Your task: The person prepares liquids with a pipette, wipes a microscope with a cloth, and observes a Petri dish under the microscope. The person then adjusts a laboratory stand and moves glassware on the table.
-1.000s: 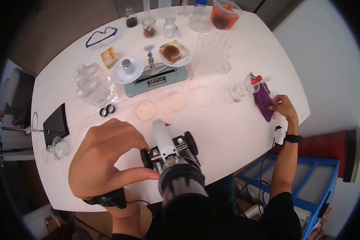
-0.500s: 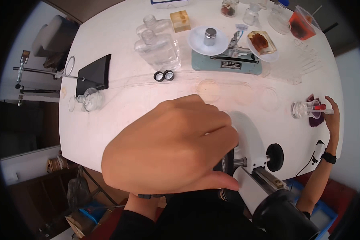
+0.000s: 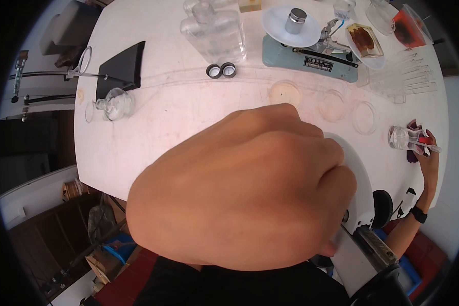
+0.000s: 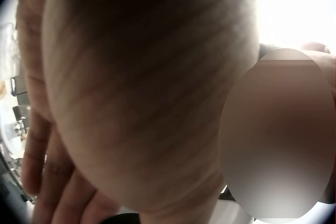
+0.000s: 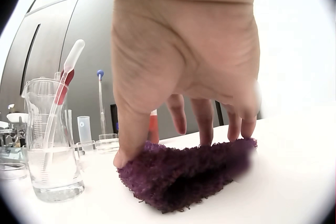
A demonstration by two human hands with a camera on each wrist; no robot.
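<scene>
My left hand is large in the head view, its fingers curled at the side of a microscope. It hides the near focus knob; the far black knob shows. In the left wrist view the palm fills most of the picture. At the table's right end my right hand grips a bunched purple cloth, thumb on one side and fingers on the other. Beside it stands a glass beaker of clear liquid with a plastic dropper and a red-topped piece in it.
A balance bears a metal weight and a clear block with a brown specimen. Petri dishes, a test tube rack, flat bottles, two black caps, a glass flask and a ring stand stand about.
The head view has swung left and down, so the table items shift. My left hand looks larger and now covers the near knob. My right hand stays at the purple cloth beside the beaker.
</scene>
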